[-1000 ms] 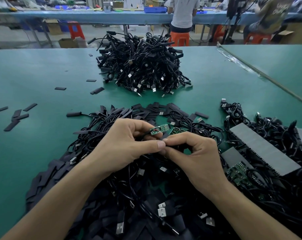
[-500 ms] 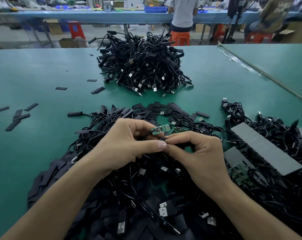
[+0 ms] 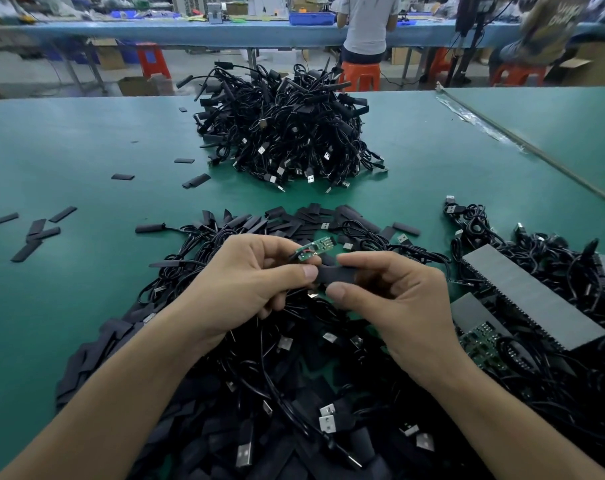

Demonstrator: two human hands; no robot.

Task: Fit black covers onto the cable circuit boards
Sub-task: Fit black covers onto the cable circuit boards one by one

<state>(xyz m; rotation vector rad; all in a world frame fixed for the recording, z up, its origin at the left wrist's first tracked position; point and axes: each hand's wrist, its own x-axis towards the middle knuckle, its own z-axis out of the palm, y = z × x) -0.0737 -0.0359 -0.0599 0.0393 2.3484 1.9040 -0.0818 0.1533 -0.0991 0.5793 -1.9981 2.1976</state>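
Note:
My left hand (image 3: 249, 289) pinches a small green circuit board (image 3: 313, 250) on a black cable, the board sticking out above its fingers. My right hand (image 3: 391, 303) pinches a flat black cover (image 3: 334, 275) between thumb and forefinger. The cover's left end touches my left thumb just below the board. Both hands hover over a heap of loose black covers and bare cables (image 3: 280, 393) at the table's near edge.
A tall pile of black USB cables (image 3: 287, 140) sits at the centre back of the green table (image 3: 69, 161). Stray covers (image 3: 34, 233) lie at the left. Grey trays (image 3: 533, 296) with boards and cables stand at the right. People sit at a far bench.
My hands have drawn slightly apart. The black cover, hidden between the fingers before, now shows stretched between both thumbs, and the board has tilted up a little.

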